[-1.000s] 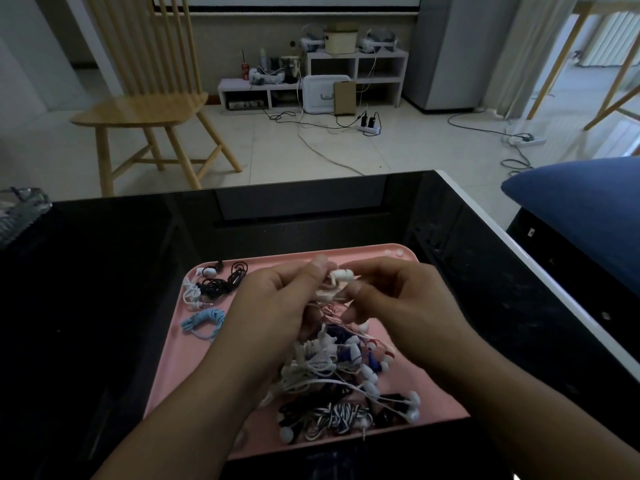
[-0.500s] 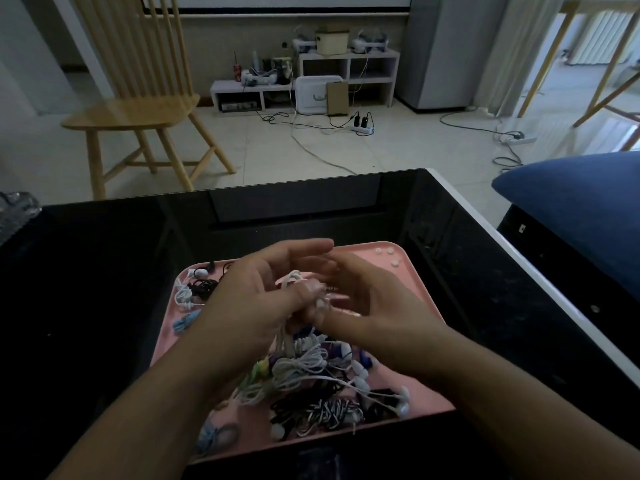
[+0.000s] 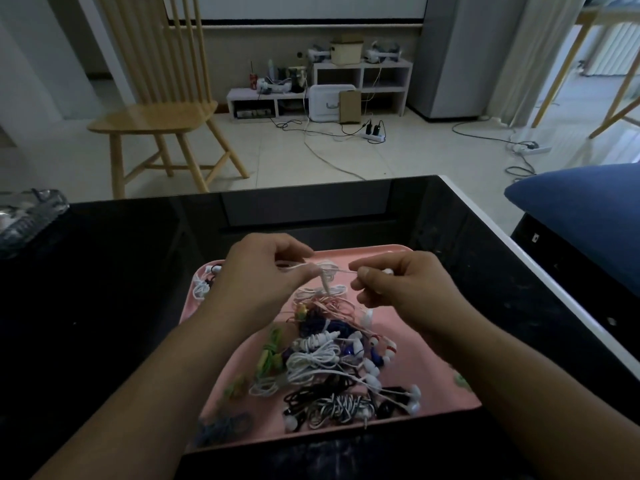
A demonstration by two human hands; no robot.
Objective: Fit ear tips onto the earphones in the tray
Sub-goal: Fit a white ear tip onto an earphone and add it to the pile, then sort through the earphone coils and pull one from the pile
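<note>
Scanning for print, I find none I can read: the red can point(image 3: 253, 81) on the low white shelf point(image 3: 362, 86) across the room is too small and dim to make out any brand, and the brown cardboard piece point(image 3: 349, 107) leaning by the white case point(image 3: 327, 103) shows no legible writing.

My left hand point(image 3: 263, 271) and right hand point(image 3: 401, 285) hover apart above the far half of the pink tray point(image 3: 450, 393), which lies on the glossy black table point(image 3: 121, 271). Between them runs a thin white cable point(image 3: 341, 270), pulled nearly straight. The left thumb and forefinger pinch one end of it, with a small pale plug-like piece dangling below those fingertips. The right hand's fingers are curled, pinching the other end, and a white earbud point(image 3: 387, 271) peeks out just past them. Whether an ear tip sits on that bud I cannot tell.

Below my hands the tray holds a tangled heap of earphones point(image 3: 322, 362): coiled white leads, a pinkish-red loop, dark blue, green, black, and one black-and-white striped bundle point(image 3: 341, 407) near the front edge. Several white buds lie at the heap's right side. Another small white-and-black set point(image 3: 204, 282) lies in the tray's far left corner.

A wooden chair point(image 3: 156, 116) stands on the tiled floor beyond the table.
</note>
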